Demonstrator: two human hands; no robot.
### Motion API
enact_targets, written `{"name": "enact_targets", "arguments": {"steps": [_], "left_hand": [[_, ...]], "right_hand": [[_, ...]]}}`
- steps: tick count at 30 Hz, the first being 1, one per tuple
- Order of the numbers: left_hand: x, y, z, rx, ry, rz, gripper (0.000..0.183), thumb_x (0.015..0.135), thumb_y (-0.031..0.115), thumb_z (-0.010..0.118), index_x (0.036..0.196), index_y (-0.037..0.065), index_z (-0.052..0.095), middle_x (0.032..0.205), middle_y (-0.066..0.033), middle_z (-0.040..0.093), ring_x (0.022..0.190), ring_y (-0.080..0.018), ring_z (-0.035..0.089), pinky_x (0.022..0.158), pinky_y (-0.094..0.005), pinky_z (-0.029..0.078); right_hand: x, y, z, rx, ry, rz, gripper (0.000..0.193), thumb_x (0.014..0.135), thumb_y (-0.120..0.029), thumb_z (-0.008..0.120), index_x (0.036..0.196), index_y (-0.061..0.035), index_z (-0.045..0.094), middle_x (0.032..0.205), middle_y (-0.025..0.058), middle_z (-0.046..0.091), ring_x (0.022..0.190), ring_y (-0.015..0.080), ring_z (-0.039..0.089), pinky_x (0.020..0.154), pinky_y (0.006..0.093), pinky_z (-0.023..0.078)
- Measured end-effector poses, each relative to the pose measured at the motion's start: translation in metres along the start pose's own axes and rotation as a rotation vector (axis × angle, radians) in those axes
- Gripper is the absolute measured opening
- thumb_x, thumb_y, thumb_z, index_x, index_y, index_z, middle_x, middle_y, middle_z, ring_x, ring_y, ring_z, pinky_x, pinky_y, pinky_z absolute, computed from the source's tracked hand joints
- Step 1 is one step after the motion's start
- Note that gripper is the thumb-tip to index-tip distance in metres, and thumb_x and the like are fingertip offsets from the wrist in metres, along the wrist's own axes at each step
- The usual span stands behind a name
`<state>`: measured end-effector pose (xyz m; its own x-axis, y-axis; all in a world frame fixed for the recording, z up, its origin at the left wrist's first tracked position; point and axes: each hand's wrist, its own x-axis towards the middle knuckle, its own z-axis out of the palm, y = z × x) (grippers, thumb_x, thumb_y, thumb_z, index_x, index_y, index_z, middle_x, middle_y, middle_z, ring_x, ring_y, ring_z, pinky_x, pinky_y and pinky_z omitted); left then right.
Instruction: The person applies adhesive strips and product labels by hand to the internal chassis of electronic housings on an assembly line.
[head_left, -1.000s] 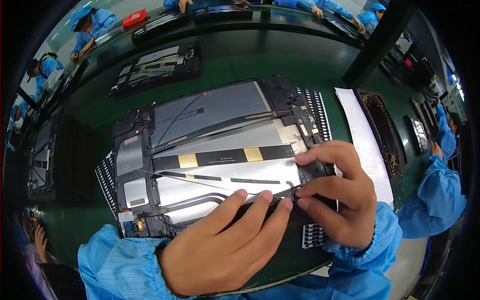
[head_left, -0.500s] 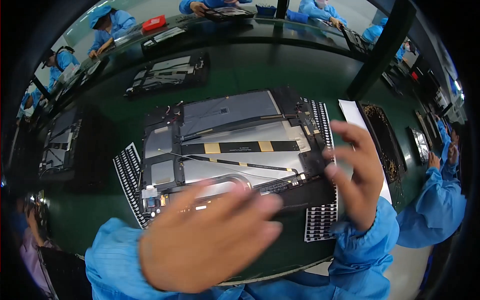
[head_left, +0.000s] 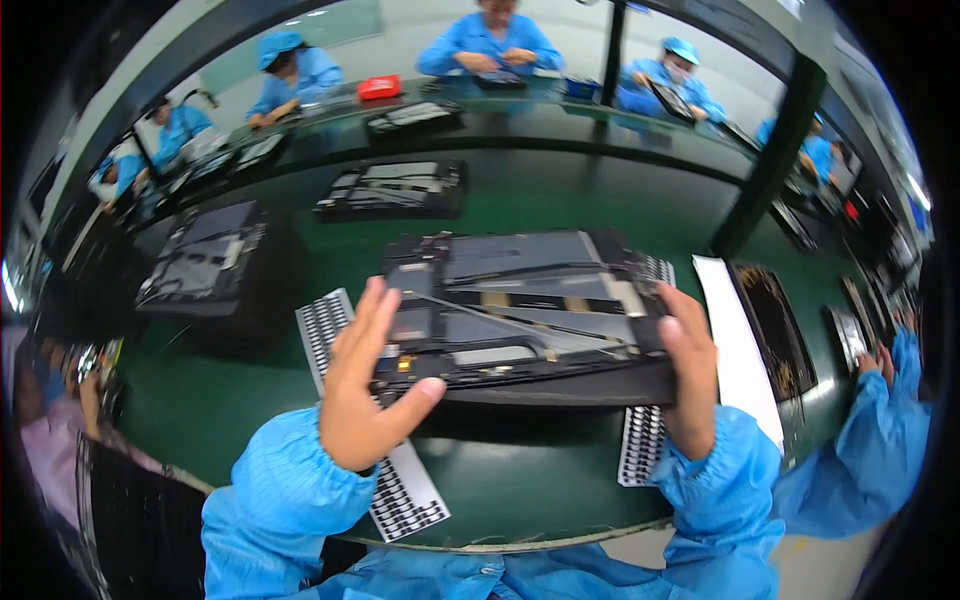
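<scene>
An opened tablet [head_left: 525, 258], with silver battery plates, black ribbon cables and small boards showing, rests on a black foam block [head_left: 570, 390] before me. My left hand [head_left: 365, 395] is at its left end, fingers along the edge and thumb apart over the front corner. At the right end my right hand [head_left: 692, 365] grips the edge, its fingertips bent behind the side. The block's front face shows, and it seems raised off the table. Partly beneath it lie sheets of small black stickers, a left sheet [head_left: 408, 490] and a right sheet [head_left: 640, 445].
More opened tablets on foam stand at the far side [head_left: 390, 188] and at the left [head_left: 205, 265]. To the right lie a white paper sheet [head_left: 735, 340] and a black tray [head_left: 768, 325] with small gold bits. A dark post [head_left: 770, 165] rises behind. Co-workers sit around.
My left hand has moved from over the tablet's front to its left end. My right hand has closed in on the right end. The tablet and block look lifted; the view has tilted up.
</scene>
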<state>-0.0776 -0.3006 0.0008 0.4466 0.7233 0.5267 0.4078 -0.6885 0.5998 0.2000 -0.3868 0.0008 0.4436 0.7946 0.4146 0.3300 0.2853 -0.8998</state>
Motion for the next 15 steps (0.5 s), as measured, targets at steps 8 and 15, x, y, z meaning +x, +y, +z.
{"name": "enact_targets", "arguments": {"steps": [8, 15], "left_hand": [[0.037, 0.028, -0.071, -0.217, 0.224, 0.253, 0.064, 0.066, 0.023, 0.072, 0.12, -0.001, 0.046, 0.129, -0.0265, 0.036, 0.122, -0.032, 0.035, 0.099, -0.0363, 0.028], [0.067, -0.039, -0.198, -0.589, 0.389, -0.009, 0.042, 0.082, 0.02, 0.053, 0.118, -0.002, 0.049, 0.116, -0.0152, 0.053, 0.106, -0.0206, 0.051, 0.093, -0.0315, 0.038]], "right_hand": [[0.017, -0.125, 0.001, 0.196, -0.128, -0.164, 0.053, 0.089, -0.035, 0.03, 0.127, 0.0007, 0.036, 0.126, 0.0152, 0.041, 0.116, 0.0233, 0.041, 0.098, 0.0342, 0.033], [0.059, -0.17, 0.128, -0.056, -0.294, -0.416, 0.047, 0.082, -0.025, 0.05, 0.119, 0.0021, 0.046, 0.115, 0.0145, 0.048, 0.103, 0.0201, 0.048, 0.09, 0.0285, 0.035]]}}
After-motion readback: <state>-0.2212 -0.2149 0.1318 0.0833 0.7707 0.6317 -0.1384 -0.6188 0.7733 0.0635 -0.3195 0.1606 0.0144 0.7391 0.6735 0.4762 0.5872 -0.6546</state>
